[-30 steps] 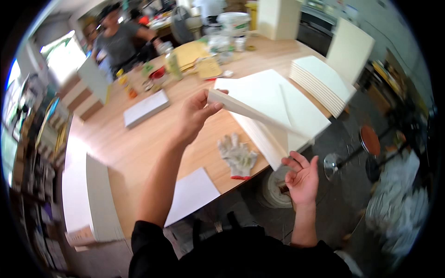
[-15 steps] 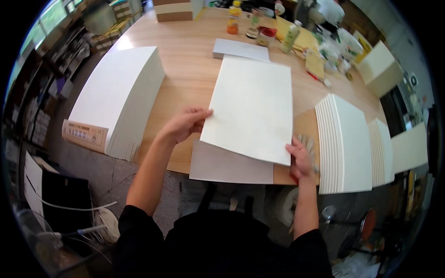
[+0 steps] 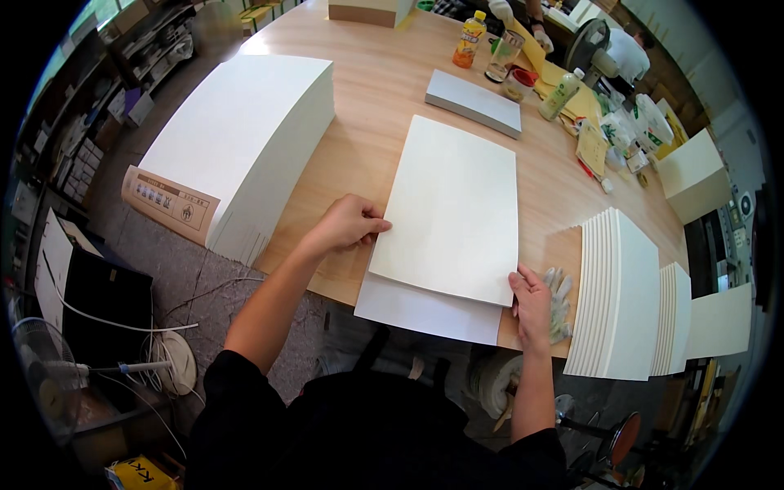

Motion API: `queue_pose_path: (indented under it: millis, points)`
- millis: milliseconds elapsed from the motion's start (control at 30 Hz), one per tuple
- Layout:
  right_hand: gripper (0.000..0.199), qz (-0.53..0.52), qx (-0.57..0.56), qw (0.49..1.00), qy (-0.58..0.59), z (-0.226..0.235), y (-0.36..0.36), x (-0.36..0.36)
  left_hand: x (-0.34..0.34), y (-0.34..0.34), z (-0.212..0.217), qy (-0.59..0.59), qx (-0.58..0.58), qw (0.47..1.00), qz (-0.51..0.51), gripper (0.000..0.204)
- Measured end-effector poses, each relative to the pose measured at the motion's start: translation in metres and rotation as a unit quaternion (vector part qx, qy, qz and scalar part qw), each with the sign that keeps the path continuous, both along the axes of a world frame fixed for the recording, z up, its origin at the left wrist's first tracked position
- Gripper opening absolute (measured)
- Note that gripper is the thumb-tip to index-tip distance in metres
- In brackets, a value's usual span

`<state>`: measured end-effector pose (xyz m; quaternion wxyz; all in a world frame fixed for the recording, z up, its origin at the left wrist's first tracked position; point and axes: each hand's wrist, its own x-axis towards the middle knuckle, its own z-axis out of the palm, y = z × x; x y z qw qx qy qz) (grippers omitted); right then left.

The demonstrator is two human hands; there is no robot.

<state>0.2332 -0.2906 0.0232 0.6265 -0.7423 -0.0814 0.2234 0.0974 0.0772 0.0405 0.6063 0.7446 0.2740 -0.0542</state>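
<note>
A white rectangular sheet, stiff like card (image 3: 449, 212), is held by its edges between my two hands. My left hand (image 3: 351, 223) pinches its left edge, and my right hand (image 3: 531, 306) grips the lower right corner. Below it, a second white sheet (image 3: 433, 310) shows along the table's front edge, partly covered. Whether the two touch I cannot tell. A pale work glove (image 3: 559, 306) lies just right of my right hand, partly hidden by it.
A tall stack of white paper (image 3: 237, 114) with a brown wrapper stands at left. Fanned white stacks (image 3: 616, 302) sit at right. Farther back are a thin grey-white stack (image 3: 474, 102), bottles (image 3: 469, 39), a jar (image 3: 518, 84) and plastic bags (image 3: 649, 122). Another person's gloved hand (image 3: 500, 11) shows at the far side.
The held sheet has come down and lies flatter over the lower sheet. Both hands still hold its edges. The view has shifted, so the table's things appear displaced.
</note>
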Motion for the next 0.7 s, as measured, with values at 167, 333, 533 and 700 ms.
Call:
queue_pose_path:
  millis: [167,333,533,700]
  points:
    - [0.041,-0.010,-0.038,0.999,-0.013,-0.006,-0.002,0.001,-0.015,-0.006,-0.012,-0.064,0.095,0.992,0.060,0.017]
    - [0.032,0.004,-0.062,0.998,-0.015,-0.005,-0.015,0.007,-0.080,-0.034,-0.038,-0.196,0.377,0.905,0.009,0.034]
    - [0.027,0.035,-0.123,0.990,-0.063,0.011,-0.007,0.007,-0.108,-0.074,-0.037,-0.169,0.433,0.885,-0.001,0.051]
    - [0.025,0.059,-0.098,0.980,-0.161,-0.003,-0.022,0.010,-0.104,-0.073,-0.036,-0.155,0.424,0.892,-0.034,0.056]
